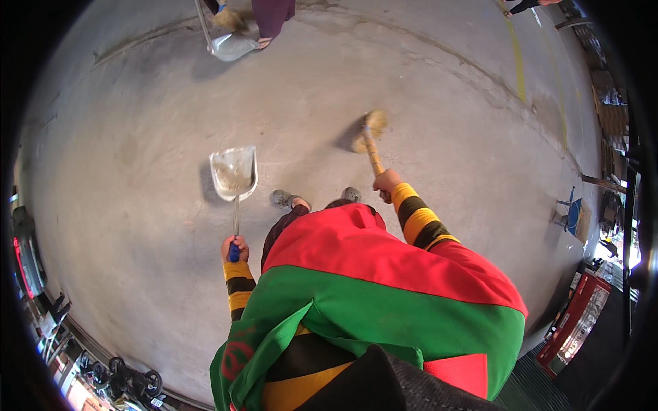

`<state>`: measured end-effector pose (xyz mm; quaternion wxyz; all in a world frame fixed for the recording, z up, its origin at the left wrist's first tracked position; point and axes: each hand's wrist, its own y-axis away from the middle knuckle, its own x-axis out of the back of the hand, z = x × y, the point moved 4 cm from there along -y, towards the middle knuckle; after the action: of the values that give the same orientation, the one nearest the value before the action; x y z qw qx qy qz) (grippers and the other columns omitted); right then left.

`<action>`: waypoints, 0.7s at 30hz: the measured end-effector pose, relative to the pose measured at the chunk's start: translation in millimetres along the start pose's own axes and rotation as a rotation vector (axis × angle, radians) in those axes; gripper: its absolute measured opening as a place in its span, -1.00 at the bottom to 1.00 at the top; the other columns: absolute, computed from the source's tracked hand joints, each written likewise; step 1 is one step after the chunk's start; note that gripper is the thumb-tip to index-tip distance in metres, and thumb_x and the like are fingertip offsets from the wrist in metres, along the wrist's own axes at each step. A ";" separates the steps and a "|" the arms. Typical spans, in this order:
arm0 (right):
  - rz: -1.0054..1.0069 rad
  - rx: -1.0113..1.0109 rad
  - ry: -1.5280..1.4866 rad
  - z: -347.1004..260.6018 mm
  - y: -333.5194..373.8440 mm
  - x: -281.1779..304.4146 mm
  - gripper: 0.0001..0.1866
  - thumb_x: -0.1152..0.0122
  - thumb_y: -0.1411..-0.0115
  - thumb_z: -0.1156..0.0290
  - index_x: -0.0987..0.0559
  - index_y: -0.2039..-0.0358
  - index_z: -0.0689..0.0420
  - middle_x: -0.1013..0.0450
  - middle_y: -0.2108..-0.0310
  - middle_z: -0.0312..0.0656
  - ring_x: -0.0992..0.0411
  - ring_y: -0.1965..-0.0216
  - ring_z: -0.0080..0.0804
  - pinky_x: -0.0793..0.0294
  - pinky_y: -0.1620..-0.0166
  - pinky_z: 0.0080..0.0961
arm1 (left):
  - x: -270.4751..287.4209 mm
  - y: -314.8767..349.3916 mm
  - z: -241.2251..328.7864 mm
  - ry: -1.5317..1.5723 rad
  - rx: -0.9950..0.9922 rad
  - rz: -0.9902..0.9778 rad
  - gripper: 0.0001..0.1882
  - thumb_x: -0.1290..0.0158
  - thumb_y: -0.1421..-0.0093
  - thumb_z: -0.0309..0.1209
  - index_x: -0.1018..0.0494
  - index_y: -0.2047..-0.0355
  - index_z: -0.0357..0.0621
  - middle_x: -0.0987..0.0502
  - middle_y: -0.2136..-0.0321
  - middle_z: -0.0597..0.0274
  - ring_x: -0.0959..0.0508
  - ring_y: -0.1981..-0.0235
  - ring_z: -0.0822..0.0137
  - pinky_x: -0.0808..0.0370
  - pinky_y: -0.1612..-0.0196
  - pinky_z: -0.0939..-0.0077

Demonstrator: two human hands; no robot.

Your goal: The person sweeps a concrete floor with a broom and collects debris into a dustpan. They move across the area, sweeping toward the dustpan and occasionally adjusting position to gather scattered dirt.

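Note:
My left hand [235, 248] is closed around the blue-ended handle of a long-handled white dustpan [245, 162]. Some brownish dust or debris [232, 178] lies in its pan, which is in front of my feet on the left. On the right, my right hand [388, 183] grips the yellowish handle of a straw broom [371, 145]. Its bristle head is blurred and held out over the concrete floor, well apart from the dustpan. Whether the bristles touch the floor I cannot tell.
At the upper left, another person [273, 17] in dark purple clothing stands by a second dustpan [234, 46] and broom [229, 19]. A small blue stand [570, 214] is at the right. Wheeled equipment [130, 380] lines the lower left, and a red-framed object [574, 322] the lower right.

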<state>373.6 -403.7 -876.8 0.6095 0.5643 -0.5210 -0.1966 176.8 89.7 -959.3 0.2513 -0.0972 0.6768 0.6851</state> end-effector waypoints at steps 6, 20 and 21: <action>-0.081 0.032 -0.030 30.5 9.0 36.6 -0.84 -0.18 0.09 0.48 -0.41 0.58 0.29 -0.30 0.73 -0.12 -0.23 0.82 -0.37 -0.16 0.78 -0.38 | 22.3 0.2 -39.6 0.340 0.006 -0.018 -0.88 0.03 0.02 -0.54 -0.23 0.49 -0.19 -0.31 0.63 0.24 -0.37 0.66 0.48 -0.32 0.63 0.62; 0.182 -0.025 0.099 221.7 45.1 139.5 -0.74 -0.09 0.10 0.49 -0.34 0.34 0.25 -0.40 0.61 0.00 -0.43 0.64 -0.23 -0.36 0.64 -0.34 | 13.8 3.6 -81.4 0.729 -0.058 -0.052 -0.90 -0.01 0.15 -0.53 -0.32 0.56 -0.17 -0.30 0.62 0.26 -0.35 0.63 0.44 -0.21 0.63 0.62; 0.103 -0.078 0.034 215.6 37.7 139.1 -0.79 -0.08 0.09 0.50 -0.36 0.39 0.26 -0.38 0.64 -0.03 -0.39 0.69 -0.27 -0.32 0.69 -0.36 | 9.5 4.9 -87.7 0.726 -0.029 -0.073 -0.90 -0.01 0.15 -0.52 -0.32 0.57 -0.17 -0.30 0.62 0.25 -0.35 0.64 0.44 -0.21 0.63 0.62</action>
<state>228.6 -612.3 -824.4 0.6492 0.5158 -0.5308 -0.1754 148.2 6.4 -965.2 0.0176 -0.3617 0.7081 0.6062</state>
